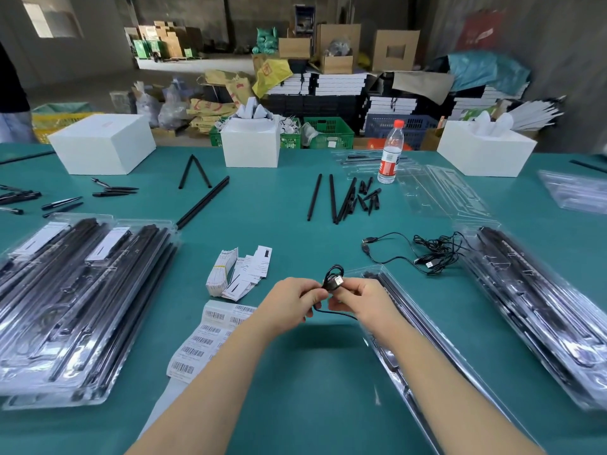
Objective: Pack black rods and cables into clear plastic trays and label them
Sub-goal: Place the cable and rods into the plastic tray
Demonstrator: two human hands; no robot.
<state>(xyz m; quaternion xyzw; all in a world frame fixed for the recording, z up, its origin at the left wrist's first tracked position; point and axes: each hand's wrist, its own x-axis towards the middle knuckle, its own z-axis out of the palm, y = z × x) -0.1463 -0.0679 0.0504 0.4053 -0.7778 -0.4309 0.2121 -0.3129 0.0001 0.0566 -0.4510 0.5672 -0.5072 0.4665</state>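
Cable (333, 280), one coil, pinched by left hand (289, 298) and right hand (356, 298); three white boxes (251, 144) behind.

There is just one view. It comes from a camera on the person's head, looking forward and down over the flat teal-green table (289, 205). It sits very near the two bare arms, which reach in from the bottom edge, so the left hand (289, 302) and the right hand (358, 298) show big and low in the middle. The wide lens bends the table sides outward. Further off and higher in the picture, it takes in three white square boxes (101, 144) along the far table edge, with piled brown cardboard cartons (395, 50) behind them
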